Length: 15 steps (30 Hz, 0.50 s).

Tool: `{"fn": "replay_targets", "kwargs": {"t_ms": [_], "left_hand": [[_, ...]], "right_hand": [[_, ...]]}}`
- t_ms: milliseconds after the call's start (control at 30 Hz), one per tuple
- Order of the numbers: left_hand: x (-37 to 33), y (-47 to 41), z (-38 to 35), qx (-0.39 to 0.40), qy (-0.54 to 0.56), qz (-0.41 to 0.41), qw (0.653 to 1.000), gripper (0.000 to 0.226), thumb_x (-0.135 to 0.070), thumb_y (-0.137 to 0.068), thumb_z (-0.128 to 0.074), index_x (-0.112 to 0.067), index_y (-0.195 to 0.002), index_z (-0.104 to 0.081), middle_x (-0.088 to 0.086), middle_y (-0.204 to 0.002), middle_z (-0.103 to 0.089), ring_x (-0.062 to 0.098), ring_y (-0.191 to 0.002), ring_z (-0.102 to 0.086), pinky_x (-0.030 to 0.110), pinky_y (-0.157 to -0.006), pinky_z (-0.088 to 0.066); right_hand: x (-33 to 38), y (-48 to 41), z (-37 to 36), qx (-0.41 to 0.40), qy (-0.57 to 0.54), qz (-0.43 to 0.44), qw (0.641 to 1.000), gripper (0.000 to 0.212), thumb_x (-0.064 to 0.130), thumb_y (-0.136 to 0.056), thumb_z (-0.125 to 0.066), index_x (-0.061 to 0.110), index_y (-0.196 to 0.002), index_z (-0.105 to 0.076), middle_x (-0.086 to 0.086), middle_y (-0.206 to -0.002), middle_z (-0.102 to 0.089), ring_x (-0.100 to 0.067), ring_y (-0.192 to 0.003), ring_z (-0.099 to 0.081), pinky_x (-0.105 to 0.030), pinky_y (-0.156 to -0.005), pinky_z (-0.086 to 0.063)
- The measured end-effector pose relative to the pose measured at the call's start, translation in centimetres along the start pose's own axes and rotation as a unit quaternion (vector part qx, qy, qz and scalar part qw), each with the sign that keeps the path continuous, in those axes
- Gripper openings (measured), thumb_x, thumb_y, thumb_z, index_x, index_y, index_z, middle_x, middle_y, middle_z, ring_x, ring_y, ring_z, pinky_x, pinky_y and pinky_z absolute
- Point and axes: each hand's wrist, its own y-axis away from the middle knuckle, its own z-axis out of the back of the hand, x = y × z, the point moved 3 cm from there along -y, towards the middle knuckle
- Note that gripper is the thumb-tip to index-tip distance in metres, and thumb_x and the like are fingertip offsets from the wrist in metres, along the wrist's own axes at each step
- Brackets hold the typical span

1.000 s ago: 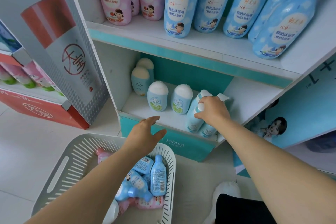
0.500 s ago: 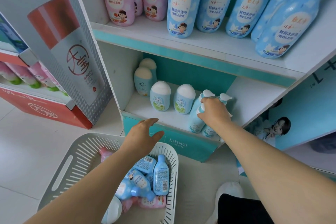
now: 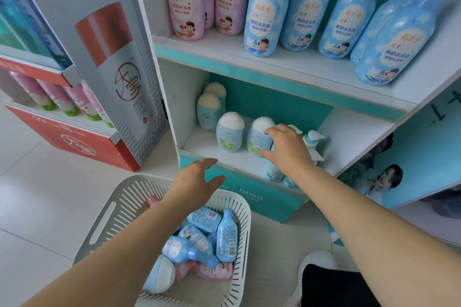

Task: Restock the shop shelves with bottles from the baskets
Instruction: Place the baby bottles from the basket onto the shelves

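A white slotted basket [image 3: 119, 207] on the floor holds several small blue and pink bottles [image 3: 225, 234]. My left hand [image 3: 197, 182] hovers over its far rim, fingers straight and holding nothing. On the lower shelf [image 3: 207, 147] stand several white-capped blue bottles [image 3: 229, 132] and two pump bottles [image 3: 313, 139]. My right hand [image 3: 287, 149] is above the pump bottles with its fingers spread. Its fingertips and thumb touch the nearest white-capped bottle [image 3: 257, 139].
The upper shelf carries large blue bottles [image 3: 264, 15] and pink bottles [image 3: 185, 2]. A grey and red display stand [image 3: 119, 57] is at the left. The lower shelf has bare room at its right end [image 3: 349, 139]. My shoe [image 3: 316, 259] is by the basket.
My right hand let go of the pump bottles and shifted left to the white-capped bottle. My left hand stayed above the basket.
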Motion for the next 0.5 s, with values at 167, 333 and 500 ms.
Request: {"fn": "replay_targets", "kwargs": {"t_ms": [167, 333, 500], "left_hand": [[1.0, 1.9, 2.0, -0.015, -0.024, -0.007, 1.000, 0.054, -0.042, -0.089, -0.055, -0.024, -0.139, -0.040, 0.000, -0.135, -0.051, 0.017, -0.121, -0.050, 0.031, -0.100, -0.038], [4.7, 4.3, 4.5, -0.029, -0.046, 0.032, 0.998, 0.052, -0.039, -0.089, -0.057, -0.025, -0.137, -0.043, 0.001, -0.132, -0.055, 0.018, -0.117, -0.053, 0.031, -0.098, -0.040], [8.5, 6.4, 7.2, -0.048, -0.054, 0.076, 0.994, 0.050, -0.037, -0.088, -0.058, -0.023, -0.135, -0.046, 0.001, -0.127, -0.059, 0.019, -0.112, -0.056, 0.032, -0.095, -0.042]], "right_hand": [[4.5, 1.7, -1.4, 0.069, -0.005, 0.100, 0.993, 0.057, 0.031, -0.084, -0.067, 0.014, -0.135, -0.047, -0.004, -0.132, -0.049, -0.023, -0.123, -0.042, -0.035, -0.098, -0.040], [8.3, 3.3, -4.1, 0.149, 0.004, 0.157, 0.976, 0.057, 0.032, -0.084, -0.067, 0.014, -0.134, -0.045, -0.004, -0.135, -0.045, -0.022, -0.125, -0.040, -0.039, -0.099, -0.041], [11.4, 3.8, -7.2, 0.219, 0.024, 0.184, 0.958, 0.060, 0.033, -0.082, -0.069, 0.014, -0.133, -0.045, -0.005, -0.131, -0.047, -0.024, -0.122, -0.045, -0.039, -0.098, -0.043]]}}
